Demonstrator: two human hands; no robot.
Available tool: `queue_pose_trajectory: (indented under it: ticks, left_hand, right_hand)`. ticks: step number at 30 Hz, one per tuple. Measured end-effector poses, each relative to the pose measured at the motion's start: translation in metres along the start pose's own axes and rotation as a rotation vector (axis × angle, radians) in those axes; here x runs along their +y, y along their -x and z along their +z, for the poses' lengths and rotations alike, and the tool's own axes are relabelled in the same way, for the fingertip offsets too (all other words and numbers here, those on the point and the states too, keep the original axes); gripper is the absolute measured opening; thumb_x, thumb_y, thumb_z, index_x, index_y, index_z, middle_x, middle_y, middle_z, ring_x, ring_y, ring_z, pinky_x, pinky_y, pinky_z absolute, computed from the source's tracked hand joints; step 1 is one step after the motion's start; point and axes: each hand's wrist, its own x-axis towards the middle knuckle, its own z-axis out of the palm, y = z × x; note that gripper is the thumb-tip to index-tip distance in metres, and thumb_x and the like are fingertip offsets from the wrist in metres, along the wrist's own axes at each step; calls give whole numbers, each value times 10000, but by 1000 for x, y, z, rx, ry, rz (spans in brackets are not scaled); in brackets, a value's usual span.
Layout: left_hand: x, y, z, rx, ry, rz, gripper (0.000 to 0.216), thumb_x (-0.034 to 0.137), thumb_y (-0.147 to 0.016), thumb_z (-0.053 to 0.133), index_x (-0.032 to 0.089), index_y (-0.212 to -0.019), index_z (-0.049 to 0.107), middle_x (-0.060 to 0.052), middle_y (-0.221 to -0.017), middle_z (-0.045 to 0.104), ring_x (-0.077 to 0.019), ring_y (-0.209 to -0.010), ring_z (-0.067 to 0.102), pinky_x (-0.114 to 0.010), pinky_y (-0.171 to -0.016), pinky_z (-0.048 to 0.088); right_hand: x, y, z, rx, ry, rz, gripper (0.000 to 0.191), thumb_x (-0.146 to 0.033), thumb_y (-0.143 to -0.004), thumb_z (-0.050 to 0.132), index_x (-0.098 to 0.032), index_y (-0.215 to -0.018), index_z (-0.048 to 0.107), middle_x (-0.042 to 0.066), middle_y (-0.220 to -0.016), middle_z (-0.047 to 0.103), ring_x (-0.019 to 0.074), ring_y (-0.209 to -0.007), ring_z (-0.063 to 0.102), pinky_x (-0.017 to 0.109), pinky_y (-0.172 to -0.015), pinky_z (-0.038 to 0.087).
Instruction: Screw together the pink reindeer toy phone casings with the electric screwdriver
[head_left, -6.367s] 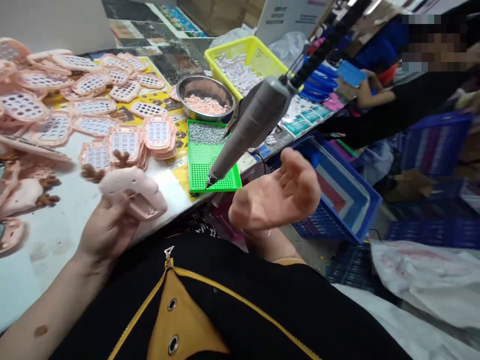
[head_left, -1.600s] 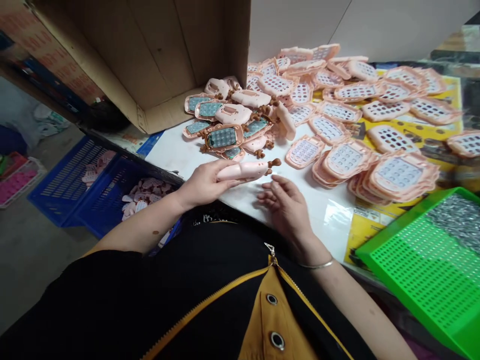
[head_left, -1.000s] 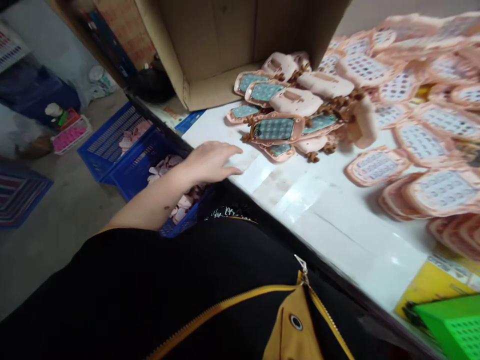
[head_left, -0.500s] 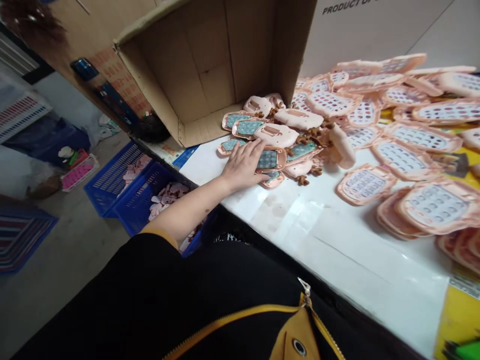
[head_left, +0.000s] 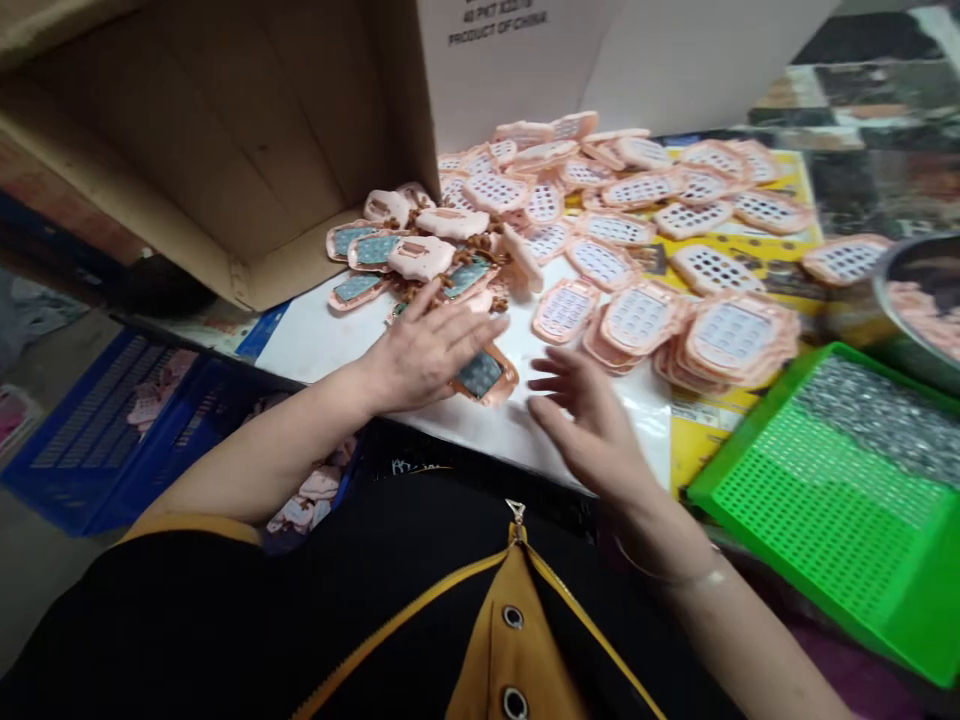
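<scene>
My left hand [head_left: 427, 350] lies palm down on a pink toy-phone shell with a green circuit board [head_left: 484, 375] at the near edge of the white table [head_left: 315, 335]; its fingers are stretched over the shell. My right hand [head_left: 589, 420] hovers just right of that shell, fingers spread, holding nothing. Behind the left hand sits a small pile of pink shells with boards and brown antler parts [head_left: 420, 255].
An open cardboard box [head_left: 247, 150] lies on its side at the back left. Many pink keypad fronts [head_left: 660, 250] cover the table's middle and right. A green perforated tray [head_left: 832, 490] sits at the right, a steel bowl [head_left: 919, 290] behind it. Blue crates [head_left: 105, 430] stand on the floor at left.
My left hand has drawn one shell with a board out of the pile toward the table's near edge. My right hand has come back into view beside it. The camera swung right.
</scene>
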Motion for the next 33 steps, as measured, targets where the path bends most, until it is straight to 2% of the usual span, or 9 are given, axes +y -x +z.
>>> queue_pose_trajectory:
  ticks: [5, 8, 10, 13, 16, 21, 24, 27, 33]
  left_hand:
    - [17, -7, 8, 142, 40, 166, 684, 305, -916, 672, 262, -1553, 427, -101, -1497, 601, -276, -1417, 522, -549, -1303, 137]
    - [19, 7, 20, 373, 321, -46, 796, 460, -785, 831, 275, -1485, 499, -132, -1473, 608, -319, -1392, 544, -553, -1264, 256]
    - [23, 14, 32, 508, 708, -372, 784, 467, -797, 825, 257, -1474, 489, -150, -1399, 646, -277, -1259, 639, -492, -1162, 420]
    - [34, 13, 46, 356, 1440, -601, 870, 617, -725, 832, 245, -1443, 514, -162, -1374, 655, -273, -1205, 668, -442, -1083, 489]
    - [39, 2, 49, 194, 1860, -525, 978, 656, -575, 902, 224, -1391, 578, -181, -1404, 642, -339, -1275, 632, -449, -1079, 492]
    - [28, -1, 48, 286, 2104, -554, 872, 671, -531, 912, 213, -1239, 691, -121, -1166, 758, -303, -1046, 737, -433, -958, 561]
    - [23, 8, 54, 338, 2205, -624, 815, 621, -546, 929, 176, -1193, 713, -100, -1061, 776, -265, -924, 754, -467, -991, 547]
    - [25, 17, 60, 313, 2245, -728, 792, 521, -554, 963, 177, -1217, 700, -91, -1086, 775, -261, -952, 748, -489, -1030, 525]
    - [22, 25, 61, 308, 2238, -756, 787, 568, -560, 944, 161, -1197, 726, -87, -1067, 786, -250, -923, 759, -432, -1003, 549]
  right_hand:
    - [3, -8, 14, 17, -366, 185, 510, -629, -786, 772, -225, -1089, 704, 21, -939, 743, 141, -762, 652, 305, -724, 579]
    - [4, -13, 14, 168, -647, 291, 462, -575, -691, 873, -243, -972, 718, -17, -854, 738, 113, -678, 631, 253, -627, 557]
    - [4, -13, 16, 195, -789, 336, 444, -538, -645, 913, -242, -910, 715, -21, -836, 740, 116, -684, 649, 246, -616, 571]
    - [3, -10, 25, 78, -881, 393, 419, -498, -646, 922, -238, -893, 707, -24, -802, 732, 112, -663, 650, 246, -623, 589]
    - [0, -6, 32, -76, -859, 438, 447, -550, -665, 898, -218, -889, 700, -15, -731, 704, 118, -611, 637, 262, -597, 589]
    - [2, -22, 10, -123, -138, 259, 553, -712, -880, 586, -205, -1082, 674, 97, -950, 756, 207, -734, 709, 401, -703, 620]
    - [10, -54, -4, -1, 610, -83, 397, -445, -972, 550, -151, -1221, 643, 217, -1242, 701, 318, -1064, 688, 516, -940, 565]
    - [14, -80, -1, -60, 1158, -136, 377, -182, -964, 457, -20, -1277, 591, 321, -1297, 637, 378, -1140, 621, 531, -950, 501]
    - [2, -48, 16, -265, 1312, -170, 244, -166, -979, 453, -116, -1042, 683, 182, -975, 726, 289, -861, 628, 401, -767, 469]
